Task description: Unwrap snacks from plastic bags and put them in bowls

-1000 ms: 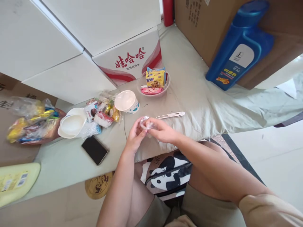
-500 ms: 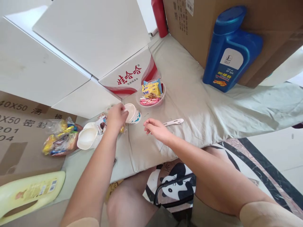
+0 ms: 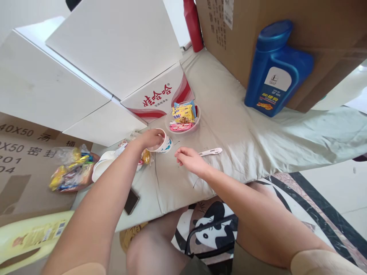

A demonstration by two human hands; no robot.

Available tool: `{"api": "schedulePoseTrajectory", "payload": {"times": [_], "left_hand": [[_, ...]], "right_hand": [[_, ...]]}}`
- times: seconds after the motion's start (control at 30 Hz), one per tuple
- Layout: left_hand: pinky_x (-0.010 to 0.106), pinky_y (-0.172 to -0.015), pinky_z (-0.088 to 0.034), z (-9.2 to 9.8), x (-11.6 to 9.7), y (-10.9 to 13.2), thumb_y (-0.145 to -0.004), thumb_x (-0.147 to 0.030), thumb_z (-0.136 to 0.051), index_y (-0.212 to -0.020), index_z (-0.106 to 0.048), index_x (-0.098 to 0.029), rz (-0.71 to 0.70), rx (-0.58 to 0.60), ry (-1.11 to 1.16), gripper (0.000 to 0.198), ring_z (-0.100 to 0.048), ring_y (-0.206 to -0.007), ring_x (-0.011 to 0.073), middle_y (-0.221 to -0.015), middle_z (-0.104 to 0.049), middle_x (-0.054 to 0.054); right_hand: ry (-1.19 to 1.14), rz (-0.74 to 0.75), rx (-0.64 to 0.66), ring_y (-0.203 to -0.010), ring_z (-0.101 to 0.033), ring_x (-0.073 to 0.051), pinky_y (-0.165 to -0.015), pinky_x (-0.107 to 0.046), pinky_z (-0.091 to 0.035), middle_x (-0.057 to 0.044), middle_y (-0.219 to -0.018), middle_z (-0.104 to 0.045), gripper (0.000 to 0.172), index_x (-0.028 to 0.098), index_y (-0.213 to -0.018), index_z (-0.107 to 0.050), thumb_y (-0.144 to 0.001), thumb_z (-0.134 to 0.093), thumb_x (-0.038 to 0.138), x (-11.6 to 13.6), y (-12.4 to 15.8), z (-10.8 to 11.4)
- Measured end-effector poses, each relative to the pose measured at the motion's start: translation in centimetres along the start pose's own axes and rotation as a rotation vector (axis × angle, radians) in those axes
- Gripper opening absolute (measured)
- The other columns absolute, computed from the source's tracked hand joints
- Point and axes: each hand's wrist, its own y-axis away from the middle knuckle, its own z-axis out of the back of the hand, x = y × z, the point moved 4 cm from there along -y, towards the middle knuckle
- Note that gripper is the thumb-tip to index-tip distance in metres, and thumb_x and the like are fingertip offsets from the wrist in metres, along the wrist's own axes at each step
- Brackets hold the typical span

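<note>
Left fingers (image 3: 159, 138) have dipped into the cup (image 3: 167, 146) (bowl (image 3: 198, 121) holds snacks (image 3: 182, 113)).

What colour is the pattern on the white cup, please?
Blue; the cup shows best in the head view.

- table (image 3: 229, 130), draped in pale grey-green cloth, wrinkled, creased along front edge
- white boxes (image 3: 114, 46) stacked behind, far left side, smooth faces; lower one has red lettering and red swoosh
- brown cardboard box (image 3: 226, 57), upper right, printed characters, white label
- second cardboard carton (image 3: 17, 160), left edge, black print, tape patch
- floor (image 3: 351, 191), lower right: pale shiny tiles, dark veined band (image 3: 318, 200), pinkish stripe (image 3: 329, 228)
- bright white strip (image 3: 175, 19) top centre, wall or window, can't tell
- light: bright, soft shadows, glare on upper-left box top
</note>
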Motion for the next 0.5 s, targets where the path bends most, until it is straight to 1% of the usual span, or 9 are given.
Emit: {"api": "schedulePoseTrajectory", "payload": {"times": [0.07,0.13,0.17,0.2,0.23,0.3,0.37,0.43,0.5], "left_hand": [[0.034,-0.081,-0.050,0.7,1.9,1.4,-0.074,-0.031,-0.050,-0.098,-0.070,-0.022,0.010,-0.230,-0.063,0.032,-0.067,-0.093,0.0263,-0.094,-0.074,0.008],[0.036,-0.086,-0.049,1.3,4.6,3.3,-0.078,-0.028,-0.046,-0.103,-0.067,-0.020,0.056,-0.479,-0.118,0.034,-0.065,-0.097,0.0268,-0.099,-0.072,0.010],[0.037,-0.087,-0.048,1.4,6.3,4.4,-0.079,-0.027,-0.045,-0.104,-0.066,-0.019,0.091,-0.552,-0.132,0.034,-0.064,-0.098,0.0271,-0.101,-0.071,0.012],[0.037,-0.088,-0.048,1.3,8.1,5.3,-0.079,-0.027,-0.046,-0.104,-0.065,-0.018,0.128,-0.580,-0.139,0.033,-0.064,-0.099,0.0274,-0.102,-0.070,0.012],[0.037,-0.088,-0.048,1.0,9.9,6.2,-0.079,-0.027,-0.047,-0.102,-0.065,-0.018,0.164,-0.571,-0.144,0.031,-0.063,-0.099,0.0278,-0.102,-0.069,0.013],[0.038,-0.089,-0.047,0.2,12.9,7.7,-0.080,-0.029,-0.050,-0.099,-0.066,-0.017,0.216,-0.497,-0.152,0.028,-0.062,-0.101,0.0292,-0.102,-0.069,0.015],[0.038,-0.093,-0.046,-0.9,14.5,8.7,-0.081,-0.032,-0.051,-0.099,-0.066,-0.016,0.204,-0.407,-0.174,0.029,-0.061,-0.106,0.0301,-0.103,-0.068,0.015],[0.039,-0.098,-0.043,-2.0,14.3,9.2,-0.083,-0.035,-0.050,-0.103,-0.066,-0.016,0.145,-0.366,-0.221,0.032,-0.059,-0.112,0.0300,-0.109,-0.068,0.015],[0.042,-0.102,-0.041,-3.0,12.7,9.1,-0.085,-0.040,-0.050,-0.108,-0.066,-0.017,0.081,-0.351,-0.280,0.036,-0.056,-0.118,0.0310,-0.117,-0.067,0.016]], "right_hand": [[0.004,0.014,0.005,-0.058,-0.050,-0.011,-0.063,-0.025,-0.039,0.004,-0.065,-0.057,0.012,0.020,-0.071,-0.053,-0.081,-0.050,0.026,0.0,0.0,-0.2],[0.021,0.026,0.004,-0.059,-0.051,-0.011,-0.063,-0.025,-0.039,0.003,-0.065,-0.057,0.012,0.020,-0.071,-0.054,-0.080,-0.050,0.026,-0.1,0.2,-0.4],[0.033,0.030,0.001,-0.059,-0.051,-0.011,-0.064,-0.025,-0.040,0.003,-0.065,-0.057,0.012,0.020,-0.071,-0.054,-0.080,-0.050,0.027,-0.2,0.3,-0.5],[0.047,0.030,-0.001,-0.060,-0.052,-0.012,-0.064,-0.026,-0.040,0.003,-0.065,-0.056,0.012,0.020,-0.072,-0.054,-0.080,-0.051,0.028,-0.3,0.4,-0.6],[0.064,0.032,0.000,-0.060,-0.052,-0.012,-0.064,-0.026,-0.040,0.003,-0.065,-0.057,0.012,0.020,-0.072,-0.054,-0.080,-0.051,0.028,-0.4,0.5,-0.7],[0.101,0.038,0.005,-0.061,-0.052,-0.012,-0.063,-0.026,-0.039,0.003,-0.065,-0.057,0.013,0.020,-0.072,-0.054,-0.080,-0.051,0.030,-0.6,0.6,-1.0],[0.145,0.041,0.016,-0.061,-0.052,-0.012,-0.063,-0.026,-0.038,0.003,-0.066,-0.057,0.014,0.020,-0.072,-0.054,-0.081,-0.051,0.030,-0.9,0.8,-1.3],[0.195,0.044,0.019,-0.061,-0.051,-0.013,-0.063,-0.027,-0.037,0.003,-0.065,-0.057,0.014,0.021,-0.071,-0.054,-0.081,-0.051,0.031,-1.1,0.8,-1.5],[0.245,0.054,0.018,-0.063,-0.051,-0.013,-0.063,-0.027,-0.037,0.003,-0.065,-0.058,0.014,0.021,-0.071,-0.054,-0.081,-0.051,0.031,-1.3,0.7,-1.7]]}}
